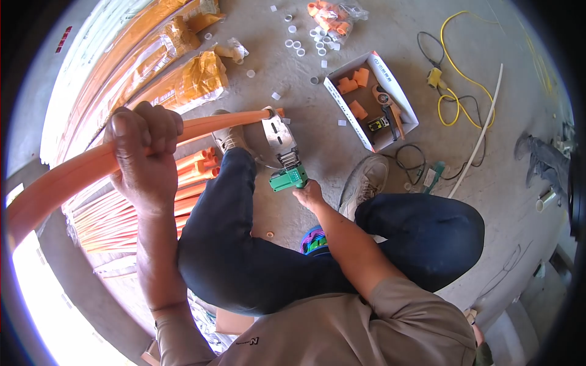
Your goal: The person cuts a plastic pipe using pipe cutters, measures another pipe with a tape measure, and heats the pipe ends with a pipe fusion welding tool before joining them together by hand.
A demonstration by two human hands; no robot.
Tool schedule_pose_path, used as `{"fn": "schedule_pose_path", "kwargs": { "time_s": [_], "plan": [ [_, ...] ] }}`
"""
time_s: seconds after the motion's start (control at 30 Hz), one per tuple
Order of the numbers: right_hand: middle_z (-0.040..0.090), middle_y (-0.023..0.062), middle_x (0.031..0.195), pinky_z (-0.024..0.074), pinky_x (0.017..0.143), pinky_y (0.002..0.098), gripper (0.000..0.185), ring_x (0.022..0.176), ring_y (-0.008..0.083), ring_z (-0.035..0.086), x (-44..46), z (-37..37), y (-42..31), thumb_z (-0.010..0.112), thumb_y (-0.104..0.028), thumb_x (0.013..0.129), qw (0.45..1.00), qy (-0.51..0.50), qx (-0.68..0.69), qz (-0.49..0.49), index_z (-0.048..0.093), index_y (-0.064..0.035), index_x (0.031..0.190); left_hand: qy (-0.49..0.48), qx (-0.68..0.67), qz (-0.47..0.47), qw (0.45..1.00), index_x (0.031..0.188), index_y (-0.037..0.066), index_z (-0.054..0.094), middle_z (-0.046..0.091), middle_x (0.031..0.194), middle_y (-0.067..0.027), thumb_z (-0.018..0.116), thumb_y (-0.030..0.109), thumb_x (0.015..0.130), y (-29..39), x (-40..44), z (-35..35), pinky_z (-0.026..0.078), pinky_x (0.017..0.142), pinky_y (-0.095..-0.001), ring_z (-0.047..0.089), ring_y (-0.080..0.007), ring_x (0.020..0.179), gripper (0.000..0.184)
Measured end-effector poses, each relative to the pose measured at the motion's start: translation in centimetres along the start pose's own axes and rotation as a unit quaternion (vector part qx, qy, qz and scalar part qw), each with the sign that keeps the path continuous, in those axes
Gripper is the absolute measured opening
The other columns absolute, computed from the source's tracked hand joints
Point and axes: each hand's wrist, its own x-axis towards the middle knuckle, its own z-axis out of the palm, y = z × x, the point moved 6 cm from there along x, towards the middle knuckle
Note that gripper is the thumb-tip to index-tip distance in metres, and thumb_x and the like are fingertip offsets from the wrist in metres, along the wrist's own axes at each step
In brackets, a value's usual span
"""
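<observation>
Orange pipe (213, 124), which from here I judge light, stiff and slick, runs through my left hand (146, 146), fingers wrapped sensibly back from the far end, to the metal plate (279, 135) of the green tool (287, 178) that my right hand (310, 195) clasps.

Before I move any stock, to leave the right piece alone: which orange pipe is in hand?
The long orange pipe gripped in the left hand, its far end at the green tool; the other orange pipes lie bunched together below.
</observation>
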Motion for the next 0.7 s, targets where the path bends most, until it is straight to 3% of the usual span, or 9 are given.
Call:
{"fn": "schedule_pose_path", "kwargs": {
  "time_s": [0.2,0.33,0.43,0.5,0.6,0.67,0.7],
  "plan": [
    [0.070,0.0217,0.077,0.0537,0.071,0.0449,0.022,0.076,0.0379,0.069,-1.7,-0.4,-1.5,0.070,-0.019,0.070,0.998,0.012,0.057,-0.009,0.067,-0.0010,0.082,-0.037,0.007,0.036,0.999,0.072,0.012,0.035,0.033,0.060,-0.0005,0.045,0.033,0.106,0.9,0.0,0.4,0.029,0.054,-0.0313,0.029,-0.0119,0.052,0.041],
    [0.070,0.0225,0.078,0.0539,0.071,0.0446,0.025,0.076,0.0374,0.070,-2.2,-1.1,-4.0,0.070,-0.021,0.072,0.997,-0.037,-0.006,-0.066,0.068,-0.0001,0.083,-0.020,-0.086,0.065,0.994,0.070,0.016,0.033,0.029,0.058,0.0018,0.045,0.040,0.105,7.1,1.2,-0.7,0.027,0.053,-0.0289,0.025,-0.0095,0.050,0.044],
    [0.070,0.0231,0.081,0.0541,0.072,0.0443,0.029,0.078,0.0380,0.070,-2.4,-3.6,-7.9,0.070,-0.025,0.075,0.991,0.036,-0.018,-0.127,0.068,0.0005,0.088,-0.038,-0.079,0.062,0.994,0.069,0.016,0.031,0.029,0.064,0.0029,0.046,0.037,0.104,9.3,3.0,-2.2,0.025,0.060,-0.0302,0.026,-0.0107,0.057,0.043],
    [0.070,0.0240,0.083,0.0545,0.073,0.0446,0.033,0.080,0.0397,0.069,-1.6,-4.3,-9.1,0.070,-0.029,0.078,0.991,-0.043,0.063,-0.106,0.068,0.0006,0.093,-0.057,-0.107,0.057,0.991,0.069,0.016,0.031,0.028,0.065,0.0029,0.046,0.035,0.104,8.9,4.6,-4.2,0.025,0.060,-0.0311,0.025,-0.0115,0.059,0.043],
    [0.070,0.0254,0.087,0.0548,0.076,0.0459,0.034,0.085,0.0414,0.069,-0.8,-9.3,-11.4,0.070,-0.030,0.079,0.988,0.072,-0.027,-0.134,0.068,0.0000,0.096,-0.015,-0.115,0.097,0.989,0.069,0.016,0.033,0.026,0.066,0.0027,0.045,0.034,0.105,6.9,5.3,-6.9,0.030,0.064,-0.0328,0.025,-0.0130,0.060,0.042],
    [0.070,0.0259,0.089,0.0545,0.077,0.0466,0.036,0.088,0.0424,0.068,-0.3,-12.1,-11.4,0.070,-0.031,0.079,0.981,0.130,-0.060,-0.131,0.068,-0.0005,0.097,0.182,-0.070,0.132,0.972,0.070,0.014,0.035,0.027,0.067,0.0025,0.044,0.036,0.106,5.0,4.1,-9.9,0.034,0.070,-0.0350,0.027,-0.0148,0.062,0.043],
    [0.069,0.0268,0.089,0.0540,0.078,0.0479,0.036,0.089,0.0435,0.067,0.6,-12.8,-10.7,0.069,-0.031,0.078,0.978,0.159,-0.067,-0.120,0.067,-0.0003,0.097,0.207,-0.085,0.113,0.968,0.070,0.014,0.036,0.029,0.066,0.0020,0.042,0.038,0.106,2.9,3.2,-12.8,0.038,0.072,-0.0375,0.030,-0.0160,0.062,0.044]
  ]
}}
